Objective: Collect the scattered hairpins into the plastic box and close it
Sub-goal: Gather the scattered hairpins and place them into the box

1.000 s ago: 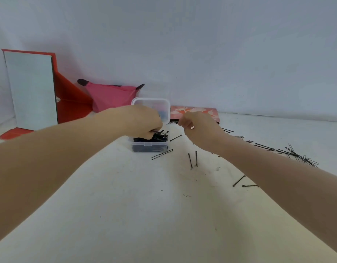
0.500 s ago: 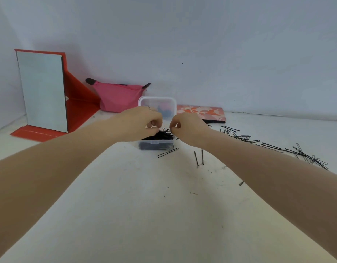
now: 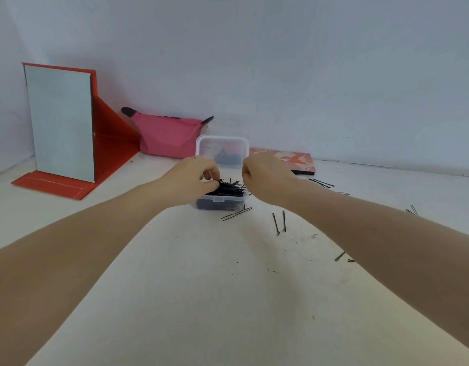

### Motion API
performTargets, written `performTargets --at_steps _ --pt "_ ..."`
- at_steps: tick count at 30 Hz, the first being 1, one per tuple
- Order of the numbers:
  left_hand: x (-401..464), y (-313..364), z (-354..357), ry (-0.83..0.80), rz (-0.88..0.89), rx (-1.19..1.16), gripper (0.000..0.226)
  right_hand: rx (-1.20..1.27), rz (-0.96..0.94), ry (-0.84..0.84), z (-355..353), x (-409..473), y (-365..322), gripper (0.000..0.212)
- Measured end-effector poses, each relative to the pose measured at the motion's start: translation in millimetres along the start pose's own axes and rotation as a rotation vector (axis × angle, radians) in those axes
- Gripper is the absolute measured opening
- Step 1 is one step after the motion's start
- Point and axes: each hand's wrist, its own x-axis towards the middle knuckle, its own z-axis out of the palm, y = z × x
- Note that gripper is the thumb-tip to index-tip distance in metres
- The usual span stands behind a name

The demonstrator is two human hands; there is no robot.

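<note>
A small clear plastic box (image 3: 218, 202) stands open on the white table, its lid (image 3: 223, 146) raised at the back. A heap of black hairpins (image 3: 229, 190) fills it. My left hand (image 3: 193, 178) rests over the box's left side, fingertips pinched on the pins in the heap. My right hand (image 3: 265, 175) hovers at the box's right edge, fingers curled shut; what it holds is hidden. Loose hairpins lie on the table: one in front of the box (image 3: 236, 214), two to the right (image 3: 279, 223), several further right (image 3: 322, 182).
A mirror on a red folding stand (image 3: 60, 122) stands at the back left. A pink pouch (image 3: 167, 136) lies beside it. A flat floral case (image 3: 294, 161) lies behind my right hand. The wall runs close behind them.
My right hand has come in from the right to the box's edge. My left hand has stayed over the box. The view has shifted slightly to the left.
</note>
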Motion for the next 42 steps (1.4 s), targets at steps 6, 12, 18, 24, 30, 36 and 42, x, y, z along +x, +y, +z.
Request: performTargets --at_steps 6,12,18,24,30,36,42 --pt "-4.1 7.7 -12.9 0.073 -0.093 -0.059 0.014 0.46 0.143 0.125 -39.0 -3.2 -0.4 0.021" --pt "-3.3 28.8 -21.4 0.165 -0.212 -0.154 0.027 0.509 0.024 -0.082 -13.9 -18.1 -13.5 0.019" --pt "-11.6 55.5 -0.5 0.179 0.034 0.025 0.018 0.436 0.093 0.154 -28.6 -42.9 18.6 0.021" --pt "-35.4 124.5 48.0 0.12 0.299 0.118 0.043 0.448 0.232 0.16 -21.4 -134.2 91.0 0.027" --pt "-40.9 131.5 101.5 -0.12 0.144 0.161 0.061 0.015 0.41 0.165 -14.3 -259.1 174.6 0.06" --pt "-41.5 123.5 119.7 -0.127 -0.064 0.283 0.066 -0.079 0.512 0.028 11.4 -283.7 185.4 0.065" --pt "-43.5 132.9 124.0 -0.1 -0.149 0.287 0.067 -0.039 0.318 0.057 13.5 -256.6 152.2 0.046"
